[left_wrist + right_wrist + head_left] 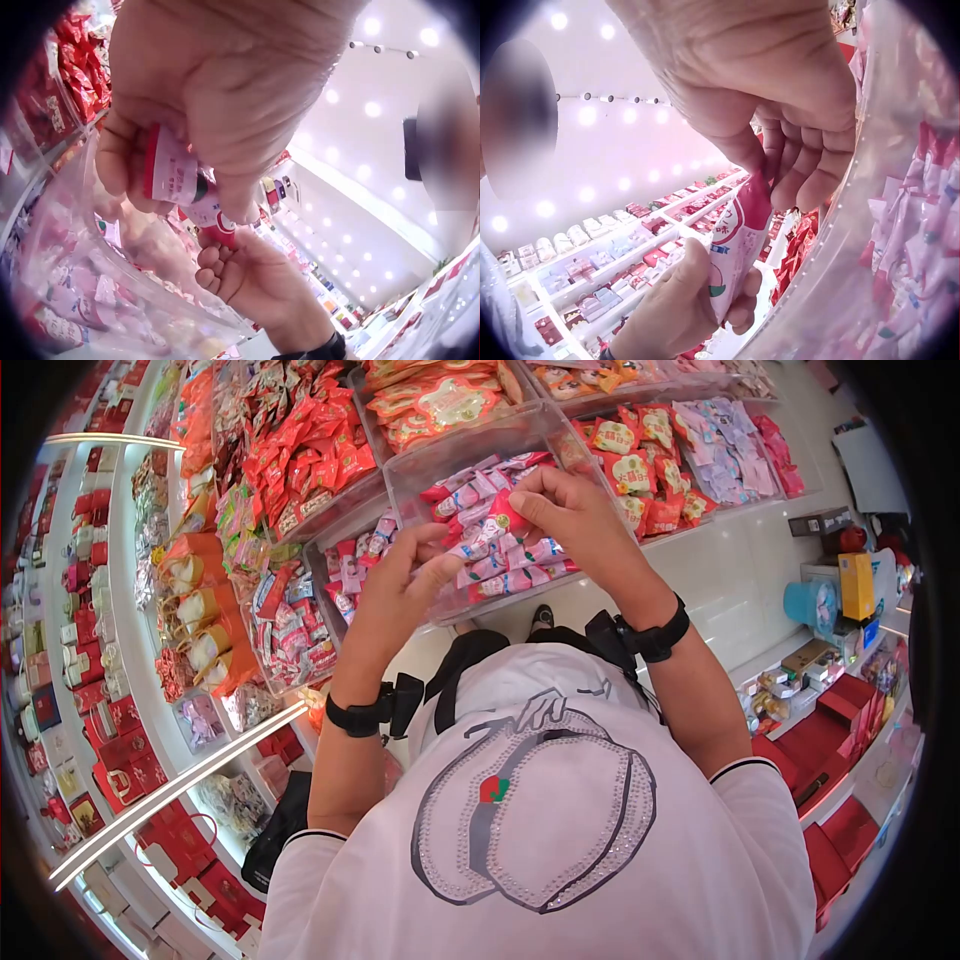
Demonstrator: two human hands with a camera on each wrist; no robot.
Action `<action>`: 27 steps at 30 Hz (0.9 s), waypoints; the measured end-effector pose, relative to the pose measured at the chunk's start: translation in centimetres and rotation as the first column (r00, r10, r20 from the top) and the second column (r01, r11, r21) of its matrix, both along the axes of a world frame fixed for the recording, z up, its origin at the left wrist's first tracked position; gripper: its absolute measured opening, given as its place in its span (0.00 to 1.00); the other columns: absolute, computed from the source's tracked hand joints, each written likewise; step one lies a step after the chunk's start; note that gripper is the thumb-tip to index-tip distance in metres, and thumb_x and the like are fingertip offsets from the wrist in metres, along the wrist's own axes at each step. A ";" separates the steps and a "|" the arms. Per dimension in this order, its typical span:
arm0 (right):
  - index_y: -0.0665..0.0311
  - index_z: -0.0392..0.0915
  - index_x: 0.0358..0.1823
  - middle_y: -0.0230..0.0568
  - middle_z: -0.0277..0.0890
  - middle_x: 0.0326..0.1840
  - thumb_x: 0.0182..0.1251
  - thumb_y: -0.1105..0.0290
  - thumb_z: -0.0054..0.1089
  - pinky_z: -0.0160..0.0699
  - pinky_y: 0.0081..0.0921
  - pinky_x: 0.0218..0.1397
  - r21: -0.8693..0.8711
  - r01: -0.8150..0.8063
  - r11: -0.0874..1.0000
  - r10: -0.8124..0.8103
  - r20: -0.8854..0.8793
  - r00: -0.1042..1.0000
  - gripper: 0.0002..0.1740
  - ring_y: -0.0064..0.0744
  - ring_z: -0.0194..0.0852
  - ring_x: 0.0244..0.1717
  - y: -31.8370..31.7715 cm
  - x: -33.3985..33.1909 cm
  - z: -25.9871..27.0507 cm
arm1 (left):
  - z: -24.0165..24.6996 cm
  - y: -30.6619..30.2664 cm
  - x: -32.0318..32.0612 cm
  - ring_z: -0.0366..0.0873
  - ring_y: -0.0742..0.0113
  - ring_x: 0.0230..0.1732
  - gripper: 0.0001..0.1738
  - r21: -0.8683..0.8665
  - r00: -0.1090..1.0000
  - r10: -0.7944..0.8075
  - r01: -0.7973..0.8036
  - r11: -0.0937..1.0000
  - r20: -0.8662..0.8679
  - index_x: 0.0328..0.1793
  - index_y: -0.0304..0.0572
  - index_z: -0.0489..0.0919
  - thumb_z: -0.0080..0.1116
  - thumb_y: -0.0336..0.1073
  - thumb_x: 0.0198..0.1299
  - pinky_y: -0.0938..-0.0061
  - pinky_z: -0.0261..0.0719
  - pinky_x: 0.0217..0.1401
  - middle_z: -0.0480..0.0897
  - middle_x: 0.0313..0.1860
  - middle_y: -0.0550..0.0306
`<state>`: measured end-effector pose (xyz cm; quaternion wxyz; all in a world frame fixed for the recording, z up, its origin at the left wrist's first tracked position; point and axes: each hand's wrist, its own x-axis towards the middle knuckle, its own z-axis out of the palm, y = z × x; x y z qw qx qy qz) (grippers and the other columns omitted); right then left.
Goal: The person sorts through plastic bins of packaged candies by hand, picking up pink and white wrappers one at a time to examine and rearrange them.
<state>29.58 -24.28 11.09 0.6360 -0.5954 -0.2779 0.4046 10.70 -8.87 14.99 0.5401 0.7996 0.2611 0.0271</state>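
Packet | left hand, right hand pinch opposite ends | apparently above bin

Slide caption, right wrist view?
Left grip and right grip hold one pink-and-white packet near a clear bin of similar packets.

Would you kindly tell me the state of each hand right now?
Left hand: closed, holding one end of a pink-and-white packet.
Right hand: closed, pinching the other end of that same packet.
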 end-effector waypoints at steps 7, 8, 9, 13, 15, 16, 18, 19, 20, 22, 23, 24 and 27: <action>0.66 0.78 0.41 0.30 0.80 0.33 0.75 0.63 0.59 0.79 0.19 0.36 0.024 0.133 0.991 -0.133 0.012 0.991 0.12 0.16 0.77 0.32 -0.9 0.4 -0.3 | -1.0 0.3 -0.2 0.73 0.80 0.30 0.14 -0.285 0.982 0.177 -0.149 0.947 0.074 0.47 0.41 0.78 0.58 0.45 0.73 0.81 0.71 0.33 0.78 0.31 0.68; 0.66 0.78 0.41 0.29 0.80 0.32 0.75 0.63 0.58 0.78 0.19 0.36 0.029 0.144 0.989 -0.145 0.033 0.989 0.12 0.16 0.77 0.31 -1.0 0.4 -0.6 | -1.2 0.0 0.0 0.72 0.81 0.29 0.14 -0.265 0.971 0.217 -0.183 0.947 0.105 0.45 0.42 0.78 0.58 0.45 0.73 0.82 0.70 0.33 0.77 0.30 0.68; 0.66 0.78 0.41 0.29 0.80 0.32 0.75 0.63 0.58 0.78 0.19 0.35 0.034 0.154 0.987 -0.156 0.055 0.986 0.12 0.17 0.77 0.31 -1.0 0.3 -0.9 | -1.2 -0.2 0.1 0.72 0.81 0.29 0.13 -0.246 0.967 0.225 -0.192 0.950 0.117 0.44 0.42 0.78 0.58 0.45 0.73 0.82 0.70 0.32 0.77 0.30 0.69; 0.66 0.76 0.41 0.29 0.78 0.29 0.76 0.63 0.56 0.77 0.20 0.33 0.008 0.219 0.976 -0.219 0.112 0.969 0.12 0.18 0.76 0.28 -1.1 -0.2 0.1 | -1.0 -0.5 0.6 0.71 0.82 0.27 0.13 -0.222 0.951 0.272 -0.237 0.946 0.144 0.42 0.43 0.78 0.58 0.44 0.73 0.83 0.69 0.31 0.76 0.30 0.69; 0.66 0.76 0.41 0.29 0.77 0.28 0.76 0.63 0.56 0.77 0.20 0.33 0.017 0.225 0.974 -0.225 0.057 0.973 0.12 0.19 0.75 0.26 -1.0 -0.1 0.4 | -1.0 -0.5 0.7 0.71 0.82 0.27 0.13 -0.246 0.946 0.293 -0.254 0.936 0.138 0.41 0.43 0.78 0.59 0.45 0.73 0.83 0.69 0.31 0.76 0.30 0.68; 0.66 0.75 0.42 0.29 0.76 0.28 0.76 0.63 0.56 0.77 0.20 0.33 0.023 0.227 0.974 -0.228 0.031 0.973 0.12 0.19 0.75 0.26 -1.0 0.0 0.4 | -1.1 -0.5 0.8 0.71 0.82 0.27 0.13 -0.263 0.945 0.298 -0.257 0.930 0.132 0.42 0.43 0.78 0.59 0.44 0.73 0.84 0.69 0.31 0.76 0.30 0.68; 0.66 0.75 0.42 0.30 0.76 0.29 0.75 0.63 0.56 0.77 0.20 0.33 0.034 0.215 0.976 -0.216 0.024 0.976 0.12 0.19 0.75 0.26 -1.0 0.2 -0.1 | -1.1 -0.3 1.2 0.71 0.82 0.26 0.13 -0.265 0.952 0.288 -0.253 0.930 0.101 0.43 0.42 0.78 0.59 0.44 0.72 0.84 0.69 0.31 0.76 0.30 0.68; 0.66 0.75 0.43 0.31 0.76 0.29 0.75 0.63 0.56 0.77 0.21 0.32 0.039 0.210 0.977 -0.211 0.022 0.977 0.12 0.19 0.75 0.27 -1.1 0.4 -0.3 | -1.1 0.0 1.4 0.70 0.82 0.26 0.12 -0.252 0.959 0.272 -0.246 0.936 0.074 0.44 0.42 0.78 0.59 0.43 0.72 0.83 0.69 0.30 0.76 0.30 0.68; 0.66 0.75 0.43 0.31 0.76 0.30 0.75 0.63 0.56 0.77 0.21 0.33 0.028 0.196 0.980 -0.198 0.044 0.979 0.12 0.18 0.75 0.28 -1.3 0.6 -0.3 | -1.0 0.2 1.5 0.70 0.82 0.26 0.12 -0.242 0.966 0.255 -0.237 0.941 0.046 0.44 0.42 0.79 0.59 0.43 0.72 0.83 0.69 0.30 0.76 0.30 0.69; 0.66 0.76 0.43 0.31 0.76 0.31 0.75 0.63 0.56 0.77 0.20 0.34 0.005 0.175 0.985 -0.175 0.087 0.981 0.12 0.18 0.75 0.29 -1.8 1.2 -0.1 | -0.6 0.7 1.9 0.71 0.82 0.26 0.12 -0.240 0.984 0.178 -0.167 0.956 0.027 0.46 0.41 0.79 0.59 0.43 0.72 0.83 0.70 0.29 0.76 0.30 0.69; 0.66 0.76 0.43 0.31 0.76 0.31 0.75 0.63 0.56 0.77 0.20 0.34 0.012 0.199 0.980 -0.199 0.135 0.971 0.12 0.18 0.75 0.30 -1.9 1.7 -0.2 | -0.2 0.9 2.2 0.71 0.83 0.26 0.12 -0.240 0.990 0.138 -0.130 0.962 0.018 0.47 0.41 0.79 0.59 0.43 0.72 0.83 0.70 0.28 0.76 0.29 0.70; 0.66 0.76 0.43 0.31 0.76 0.32 0.75 0.63 0.56 0.77 0.20 0.35 0.022 0.223 0.975 -0.223 0.185 0.957 0.12 0.18 0.75 0.30 -1.9 2.4 -0.4 | 0.5 1.0 2.7 0.70 0.83 0.26 0.11 -0.232 0.991 0.133 -0.129 0.964 0.001 0.47 0.41 0.80 0.59 0.41 0.72 0.84 0.68 0.28 0.76 0.29 0.70; 0.66 0.76 0.44 0.32 0.78 0.33 0.75 0.65 0.55 0.77 0.21 0.39 0.081 0.352 0.933 -0.361 0.214 0.908 0.11 0.19 0.74 0.32 -2.7 3.4 0.5 | 2.8 2.1 4.7 0.68 0.84 0.26 0.10 -0.086 0.998 0.057 -0.060 0.994 -0.040 0.46 0.41 0.80 0.58 0.39 0.72 0.84 0.66 0.29 0.74 0.28 0.71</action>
